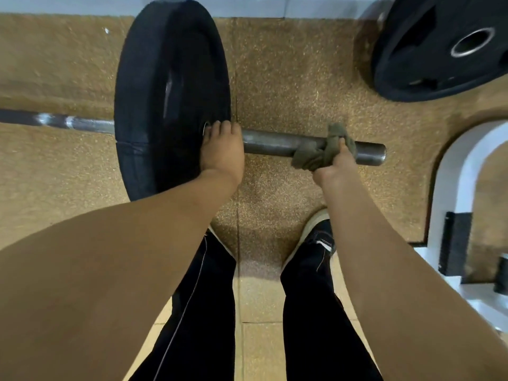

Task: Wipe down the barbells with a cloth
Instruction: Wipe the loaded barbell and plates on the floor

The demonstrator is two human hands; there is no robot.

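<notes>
A barbell [277, 144] lies across the speckled tan floor with a large black weight plate [165, 86] on it. Its dark steel sleeve sticks out to the right of the plate, ending near the right. My left hand [221, 149] grips the sleeve right against the plate, fingers curled over the top. My right hand [334, 163] grips an olive-green cloth [316, 154] that is wrapped around the sleeve close to its free end. The thinner shaft [68, 122] runs off to the left of the plate.
Another black plate [439, 48] with a steel-ringed hole leans at the upper right. A white machine frame [456, 171] with black pads stands at the right edge. My legs in dark trousers and my shoes are below the bar, on the floor mat.
</notes>
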